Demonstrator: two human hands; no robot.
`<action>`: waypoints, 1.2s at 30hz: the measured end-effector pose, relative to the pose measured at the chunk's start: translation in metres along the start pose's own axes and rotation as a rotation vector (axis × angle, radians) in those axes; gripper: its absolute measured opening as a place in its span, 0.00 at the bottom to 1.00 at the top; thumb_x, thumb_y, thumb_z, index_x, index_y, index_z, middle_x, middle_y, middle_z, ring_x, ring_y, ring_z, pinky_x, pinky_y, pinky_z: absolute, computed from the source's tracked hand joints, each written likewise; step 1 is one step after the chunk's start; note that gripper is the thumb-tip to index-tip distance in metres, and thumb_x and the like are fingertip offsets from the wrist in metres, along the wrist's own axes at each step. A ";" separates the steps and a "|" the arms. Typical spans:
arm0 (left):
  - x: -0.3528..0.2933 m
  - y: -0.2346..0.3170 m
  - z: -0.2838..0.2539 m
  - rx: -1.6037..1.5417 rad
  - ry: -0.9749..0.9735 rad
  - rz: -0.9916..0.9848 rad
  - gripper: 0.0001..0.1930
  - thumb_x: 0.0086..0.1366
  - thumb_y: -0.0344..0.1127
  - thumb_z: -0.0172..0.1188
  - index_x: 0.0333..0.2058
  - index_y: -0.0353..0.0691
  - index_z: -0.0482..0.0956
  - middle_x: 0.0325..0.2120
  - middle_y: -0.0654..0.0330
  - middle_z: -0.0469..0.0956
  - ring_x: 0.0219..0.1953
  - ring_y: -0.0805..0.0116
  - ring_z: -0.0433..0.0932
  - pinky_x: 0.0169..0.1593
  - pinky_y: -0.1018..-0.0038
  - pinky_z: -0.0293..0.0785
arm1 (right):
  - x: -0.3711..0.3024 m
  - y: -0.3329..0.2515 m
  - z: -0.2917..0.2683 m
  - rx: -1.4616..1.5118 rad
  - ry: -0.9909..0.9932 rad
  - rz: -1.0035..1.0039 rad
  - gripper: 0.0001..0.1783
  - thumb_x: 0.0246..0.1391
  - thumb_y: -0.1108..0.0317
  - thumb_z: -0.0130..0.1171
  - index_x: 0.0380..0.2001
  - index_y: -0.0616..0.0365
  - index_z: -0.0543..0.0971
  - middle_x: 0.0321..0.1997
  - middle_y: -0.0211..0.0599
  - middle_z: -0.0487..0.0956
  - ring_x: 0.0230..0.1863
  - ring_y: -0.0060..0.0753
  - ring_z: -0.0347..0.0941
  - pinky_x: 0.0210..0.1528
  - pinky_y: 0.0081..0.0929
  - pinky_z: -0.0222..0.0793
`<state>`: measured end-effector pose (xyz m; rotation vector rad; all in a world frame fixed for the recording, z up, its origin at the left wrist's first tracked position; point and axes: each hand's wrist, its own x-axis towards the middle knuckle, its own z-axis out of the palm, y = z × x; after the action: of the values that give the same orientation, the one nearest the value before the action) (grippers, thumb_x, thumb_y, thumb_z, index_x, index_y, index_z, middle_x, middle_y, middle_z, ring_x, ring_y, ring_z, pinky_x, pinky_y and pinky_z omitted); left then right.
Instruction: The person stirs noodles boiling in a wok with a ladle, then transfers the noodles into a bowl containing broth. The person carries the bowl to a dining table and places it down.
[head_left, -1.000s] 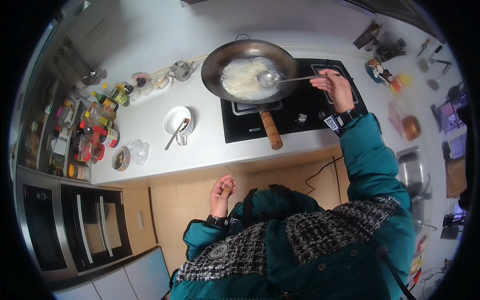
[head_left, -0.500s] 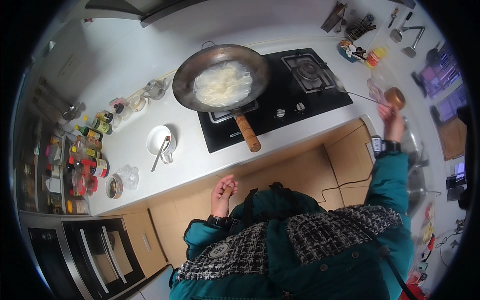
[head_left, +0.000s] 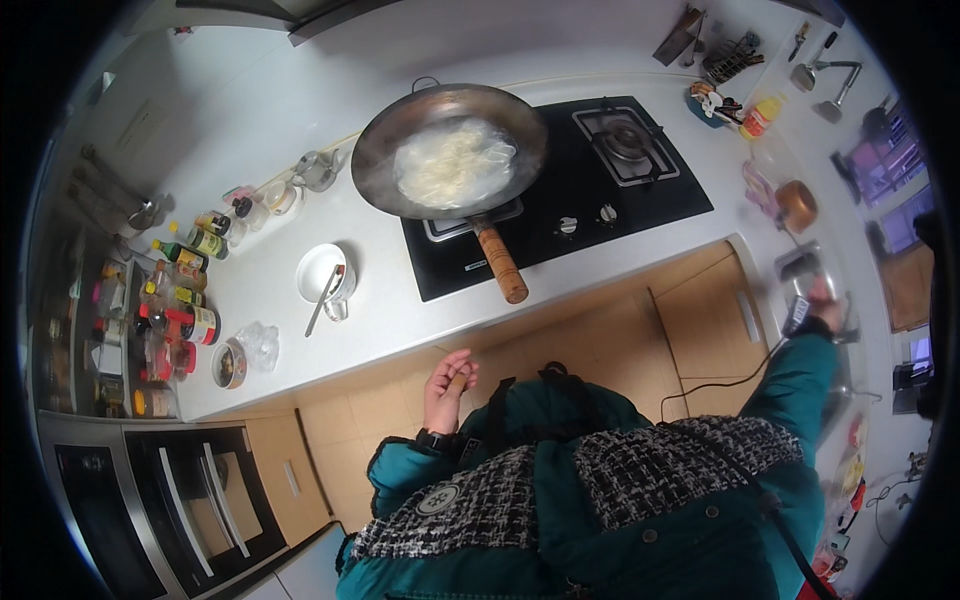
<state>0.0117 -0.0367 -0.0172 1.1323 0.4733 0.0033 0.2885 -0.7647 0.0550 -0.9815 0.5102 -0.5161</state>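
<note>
My left hand (head_left: 447, 388) hangs before the counter's front edge, fingers loosely bent and apart, with no held object visible. A brown strip, perhaps a plaster, shows on one digit. My right hand (head_left: 824, 303) is over the metal sink (head_left: 797, 262) at the right, smeared by motion; its fingers and anything in them cannot be made out. A large wok (head_left: 364, 172) with a wooden handle (head_left: 500, 262) sits on the left burner. Pale noodles (head_left: 458, 165) lie in cloudy liquid inside it. Neither hand touches the wok.
Left of the black hob (head_left: 640, 205) stands a white bowl (head_left: 318, 271) with a utensil across it, beside a glass cup (head_left: 337, 308). Several sauce bottles (head_left: 200, 325) crowd the left end. A copper-coloured round vessel (head_left: 796, 205) and a yellow bottle (head_left: 762, 115) stand at the right.
My right hand has moved from beside the copper-coloured vessel toward me, over the sink. The long thin rod it held over the counter is no longer visible. My left hand has stayed put.
</note>
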 end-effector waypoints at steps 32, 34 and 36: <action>-0.039 0.014 -0.012 -0.096 0.161 0.057 0.12 0.67 0.28 0.50 0.49 0.38 0.73 0.35 0.65 0.76 0.34 0.80 0.72 0.41 0.83 0.69 | -0.257 0.100 0.260 -0.064 -0.492 -0.164 0.22 0.67 0.54 0.37 0.41 0.66 0.67 0.40 0.62 0.78 0.43 0.45 0.77 0.52 0.33 0.69; -0.038 0.015 -0.012 -0.100 0.158 0.056 0.12 0.67 0.28 0.50 0.48 0.38 0.73 0.35 0.65 0.76 0.34 0.80 0.72 0.41 0.83 0.69 | -0.258 0.100 0.260 -0.057 -0.500 -0.159 0.21 0.67 0.54 0.37 0.41 0.66 0.68 0.40 0.61 0.78 0.43 0.45 0.77 0.51 0.33 0.69; -0.037 0.016 -0.012 -0.098 0.157 0.055 0.12 0.67 0.28 0.50 0.48 0.38 0.73 0.35 0.65 0.76 0.34 0.80 0.73 0.41 0.83 0.69 | -0.258 0.102 0.261 -0.058 -0.502 -0.146 0.21 0.67 0.55 0.38 0.41 0.65 0.68 0.40 0.61 0.78 0.42 0.44 0.77 0.51 0.33 0.70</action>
<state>-0.0221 -0.0281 0.0057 1.0522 0.5753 0.1627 0.2687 -0.3916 0.1299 -1.1623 0.0036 -0.3664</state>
